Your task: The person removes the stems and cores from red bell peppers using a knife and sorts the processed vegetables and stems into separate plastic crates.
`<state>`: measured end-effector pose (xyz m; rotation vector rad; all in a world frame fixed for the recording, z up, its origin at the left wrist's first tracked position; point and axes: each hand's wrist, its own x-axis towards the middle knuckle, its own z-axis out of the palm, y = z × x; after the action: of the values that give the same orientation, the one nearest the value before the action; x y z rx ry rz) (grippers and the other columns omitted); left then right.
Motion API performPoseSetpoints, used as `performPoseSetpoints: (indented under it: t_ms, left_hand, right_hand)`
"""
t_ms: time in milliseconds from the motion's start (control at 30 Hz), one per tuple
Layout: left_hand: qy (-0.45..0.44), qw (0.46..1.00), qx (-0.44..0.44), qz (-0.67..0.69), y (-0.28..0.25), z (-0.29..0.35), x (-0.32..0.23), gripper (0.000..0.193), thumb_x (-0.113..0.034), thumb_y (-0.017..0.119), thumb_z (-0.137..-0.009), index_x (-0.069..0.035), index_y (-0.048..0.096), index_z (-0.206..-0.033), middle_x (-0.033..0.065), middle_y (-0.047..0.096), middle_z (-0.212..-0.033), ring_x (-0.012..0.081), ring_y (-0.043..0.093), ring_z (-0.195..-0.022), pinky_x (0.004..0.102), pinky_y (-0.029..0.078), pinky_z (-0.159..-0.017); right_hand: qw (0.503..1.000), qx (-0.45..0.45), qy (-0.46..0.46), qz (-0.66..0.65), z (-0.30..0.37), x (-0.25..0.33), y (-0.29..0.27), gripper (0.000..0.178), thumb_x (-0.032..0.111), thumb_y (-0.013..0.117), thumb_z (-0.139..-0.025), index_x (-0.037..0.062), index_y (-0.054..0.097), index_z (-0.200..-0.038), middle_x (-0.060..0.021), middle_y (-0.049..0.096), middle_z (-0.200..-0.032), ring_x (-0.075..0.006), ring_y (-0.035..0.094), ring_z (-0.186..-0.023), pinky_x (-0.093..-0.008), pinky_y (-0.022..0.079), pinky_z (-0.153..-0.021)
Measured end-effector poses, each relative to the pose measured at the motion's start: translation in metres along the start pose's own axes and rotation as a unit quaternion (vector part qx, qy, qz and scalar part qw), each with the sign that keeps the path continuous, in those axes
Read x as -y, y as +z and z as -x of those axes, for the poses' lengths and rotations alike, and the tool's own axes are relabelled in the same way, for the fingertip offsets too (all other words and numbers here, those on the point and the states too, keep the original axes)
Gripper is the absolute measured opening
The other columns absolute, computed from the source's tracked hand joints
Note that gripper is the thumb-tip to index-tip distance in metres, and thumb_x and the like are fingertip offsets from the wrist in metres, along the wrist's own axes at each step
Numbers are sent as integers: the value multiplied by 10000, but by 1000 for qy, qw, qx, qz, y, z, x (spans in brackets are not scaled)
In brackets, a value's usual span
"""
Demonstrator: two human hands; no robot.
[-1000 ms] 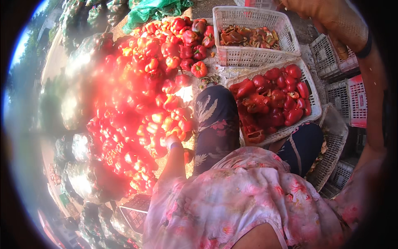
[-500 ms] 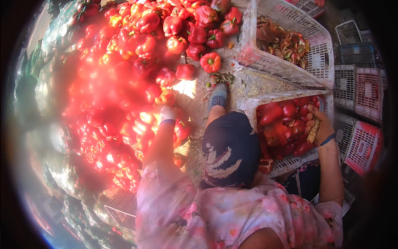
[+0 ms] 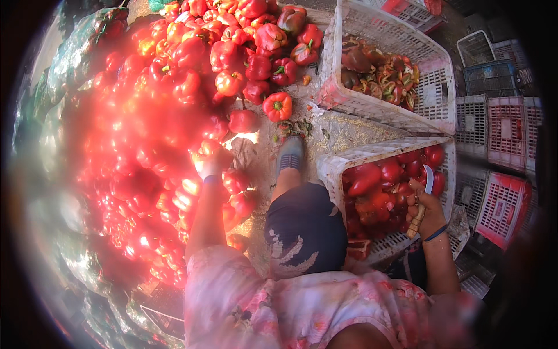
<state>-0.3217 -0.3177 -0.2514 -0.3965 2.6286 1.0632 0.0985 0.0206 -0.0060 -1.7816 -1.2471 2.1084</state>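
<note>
The person's left hand (image 3: 210, 160) reaches into the big heap of red bell peppers (image 3: 157, 116) that fills the left half of the frame; glare washes over it, so whether its fingers are closed on a pepper cannot be told, though it lies right against the fruit. The right hand (image 3: 426, 210), at the right centre of the frame, is closed around the wooden handle of a small knife (image 3: 424, 195), whose curved blade points up over the near white crate (image 3: 349, 166), which holds red peppers. A second white crate (image 3: 433, 78) in the upper right holds cut pepper scraps. The person's shoe (image 3: 290, 154) rests on the gritty ground (image 3: 349, 131) between heap and crates.
</note>
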Motion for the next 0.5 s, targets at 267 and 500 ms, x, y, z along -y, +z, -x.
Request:
performPoseSetpoints:
  t_ms: [267,500]
  left_hand:
    - [429,839,263,208,-82,180,-211,785,-319,813,-632,-9,490,-1276,146,601,-1151,252,603,-1073,387,509,-904]
    - [469,716,423,296,-107,326,-290,728,-261,799,-634,-4,504,-1248,133,599,-1127,222,608,-1037,361,516,-890]
  right_hand:
    - [844,4,-441,305,89,41,98,553,168,620,-892,-13,465,-1391,-153,661,-856,-250,662,-722,-360,513,-651]
    - [718,-107,-569,387,159,73,82,667,148,578,-884,12,330,-1489,-263,633,-828,-385,663,-753,-436,517,-680]
